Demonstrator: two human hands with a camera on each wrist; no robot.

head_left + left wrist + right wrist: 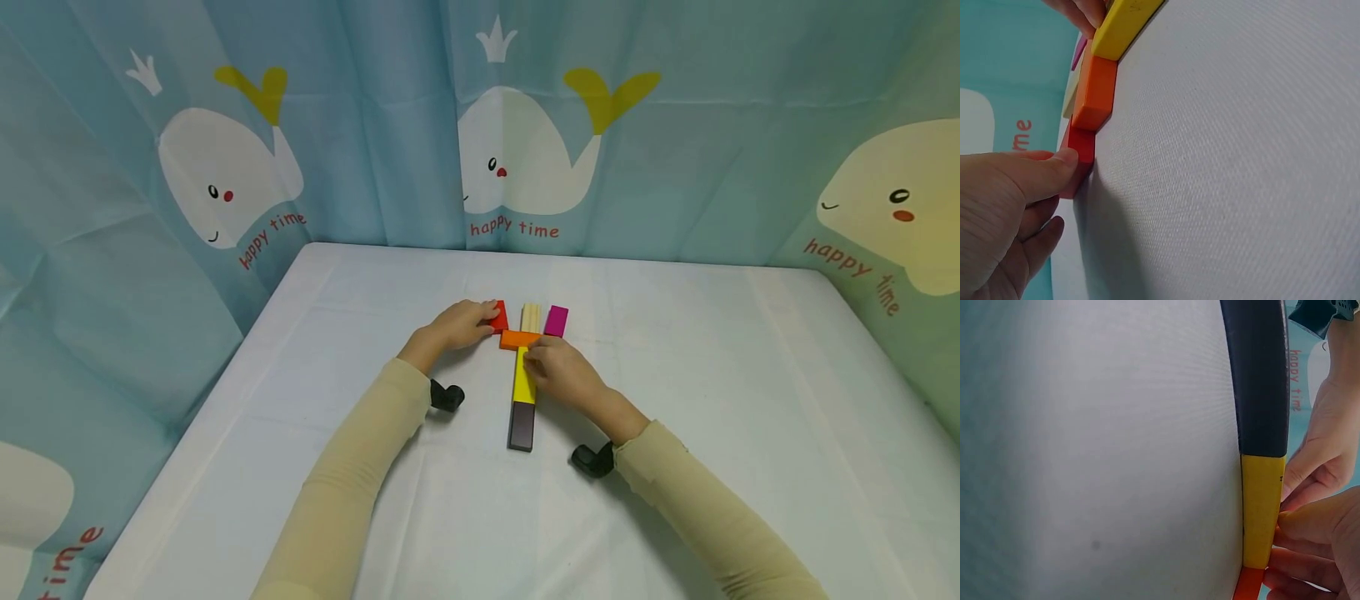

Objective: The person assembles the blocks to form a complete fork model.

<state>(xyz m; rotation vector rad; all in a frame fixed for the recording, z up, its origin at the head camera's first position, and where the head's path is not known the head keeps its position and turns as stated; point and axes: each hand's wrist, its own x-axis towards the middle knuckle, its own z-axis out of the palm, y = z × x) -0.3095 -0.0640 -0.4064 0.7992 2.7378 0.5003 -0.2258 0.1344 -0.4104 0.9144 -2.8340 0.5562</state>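
Observation:
My left hand [461, 324] pinches a red block [1083, 144] between thumb and fingers, at the left end of an orange block [513, 339]. My right hand [562, 372] has its thumb and curled fingers at a yellow block [523, 385], near where that meets the orange one; part of its grip is hidden. A dark grey block [522, 427] lies end to end with the yellow one. Beyond the orange block lie a ribbed, cream-coloured block [530, 317] and a magenta block [556, 321]. All the blocks rest on the white table.
A white cloth [675, 358] covers the table. Behind and to the sides hangs a blue curtain [405, 125] with whale prints. Dark wrist-worn devices [447, 397] sit below both hands, close to the cloth.

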